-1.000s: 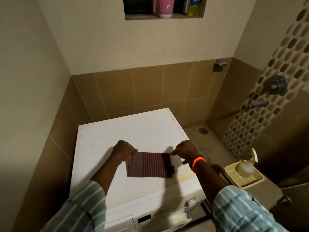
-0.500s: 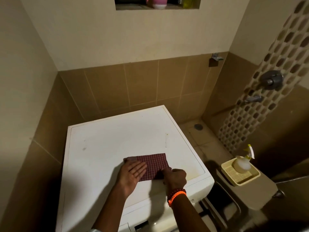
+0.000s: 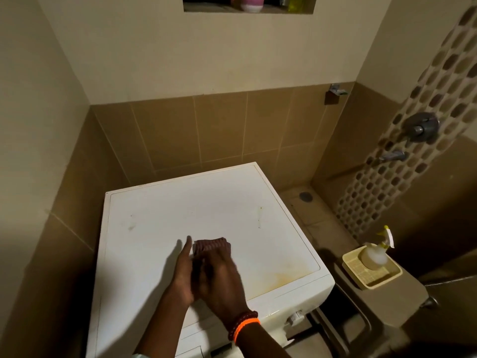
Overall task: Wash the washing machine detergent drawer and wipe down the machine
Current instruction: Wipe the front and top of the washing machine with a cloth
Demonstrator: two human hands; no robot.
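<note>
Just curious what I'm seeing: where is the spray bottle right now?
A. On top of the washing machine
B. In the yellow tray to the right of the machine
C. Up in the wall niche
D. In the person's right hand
B: the spray bottle sits in the yellow tray, apart from the washing machine.

A white washing machine (image 3: 160, 223) (yellowish stain front-right) carries a folded, red-checked cloth (image 3: 210, 244) on its top.

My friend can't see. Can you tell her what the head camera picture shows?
Two hands, left and right, fold a small checked cloth on top of a white washing machine in a tiled bathroom corner. To the right, a spray bottle sits in a yellow tray. The machine's top has a yellowish stain near its front right corner.
</note>
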